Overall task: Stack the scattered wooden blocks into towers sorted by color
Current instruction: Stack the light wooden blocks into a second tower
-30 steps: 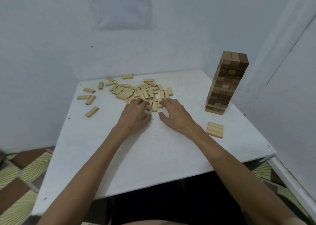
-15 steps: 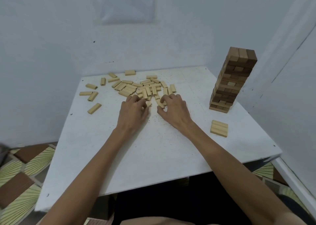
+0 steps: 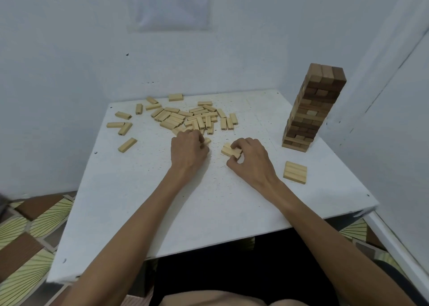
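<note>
1. Well to the left on the white table [image 3: 162,212], stray light blocks [image 3: 127,145] lie flat and apart from one another, unsorted.
2. Main scatter of light blocks [image 3: 195,117]: a loose heap at the table's far middle, probably the stock for the light tower.
3. Left hand [image 3: 188,152]: palm down at the heap's near edge, forearm stretched forward, fingers curled onto a single light block [image 3: 207,140]. Only the block's end shows, and the grip itself is hidden.
4. Right hand [image 3: 250,161]: wrist low, thumb and curled fingers pinching a small bundle of light blocks [image 3: 228,149] held side by side, seemingly squared up as one ready layer.
5. Flat layer of light blocks [image 3: 295,172]: side by side, just right of the right hand. It is likely the light tower's base, kept near for short carries.
6. Dark tower [image 3: 311,110]: upright near the right edge, mostly brown, well apart from the heap.
</note>
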Demonstrator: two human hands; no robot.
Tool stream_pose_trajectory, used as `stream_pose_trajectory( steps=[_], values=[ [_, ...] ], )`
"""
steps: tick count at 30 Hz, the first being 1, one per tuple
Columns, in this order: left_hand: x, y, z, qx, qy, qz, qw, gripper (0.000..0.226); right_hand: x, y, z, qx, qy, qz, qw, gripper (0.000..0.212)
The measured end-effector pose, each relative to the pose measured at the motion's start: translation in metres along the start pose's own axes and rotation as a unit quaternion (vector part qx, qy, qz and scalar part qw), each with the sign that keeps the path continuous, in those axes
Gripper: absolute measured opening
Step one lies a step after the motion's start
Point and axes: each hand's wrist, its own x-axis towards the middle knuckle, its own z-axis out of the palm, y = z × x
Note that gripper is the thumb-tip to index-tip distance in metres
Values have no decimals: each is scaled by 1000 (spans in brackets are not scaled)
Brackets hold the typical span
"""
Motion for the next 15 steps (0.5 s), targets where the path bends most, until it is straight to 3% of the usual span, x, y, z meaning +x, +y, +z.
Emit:
stream_pose_trajectory(
  steps=[8,15],
  values=[
    [-11,7,-12,-72,-25,137,988,7,-43,-3,-19,32,-24,-22,999,32],
    [-59,-4,-11,-112,-65,166,977,12,-78,-12,-36,70,-106,-17,992,52]
  ],
)
